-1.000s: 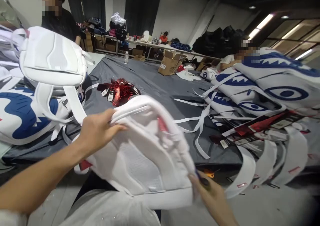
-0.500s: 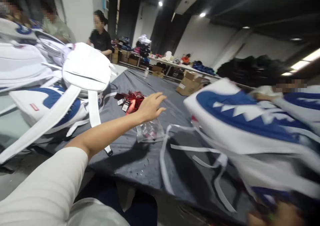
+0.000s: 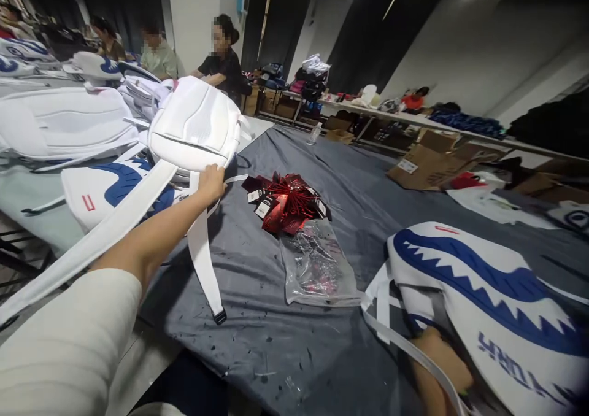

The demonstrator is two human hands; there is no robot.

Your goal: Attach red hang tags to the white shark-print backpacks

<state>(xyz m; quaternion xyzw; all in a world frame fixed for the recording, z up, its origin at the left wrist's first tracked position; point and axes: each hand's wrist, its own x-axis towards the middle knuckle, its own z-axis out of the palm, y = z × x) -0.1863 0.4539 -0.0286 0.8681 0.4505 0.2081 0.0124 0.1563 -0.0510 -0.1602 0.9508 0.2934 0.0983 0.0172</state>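
Note:
My left hand (image 3: pixel 212 186) is closed on the lower edge of a white backpack (image 3: pixel 196 121), near the root of its strap. The backpack lies with its straps towards me, one hanging over the dark cloth. Under it is another white backpack with a blue pattern (image 3: pixel 117 189). My right hand (image 3: pixel 444 361), slightly blurred, is closed on a white-and-blue backpack (image 3: pixel 488 293) with jagged teeth printed on it; its fingertips are partly hidden. Between my hands lie a bunch of red and black hang tags (image 3: pixel 292 201) and a clear plastic bag (image 3: pixel 319 269).
A dark grey cloth (image 3: pixel 257 281) covers the table. More white backpacks (image 3: pixel 69 121) are piled at left. A bottle (image 3: pixel 315 134) stands at the far edge. Cardboard boxes (image 3: pixel 423 161) lie beyond. A person in black (image 3: pixel 223 66) and other people sit behind the pile.
My left hand has moved left from above the tags and closed on the white backpack. The right-hand backpack has come down lower onto the table side. The view has turned left.

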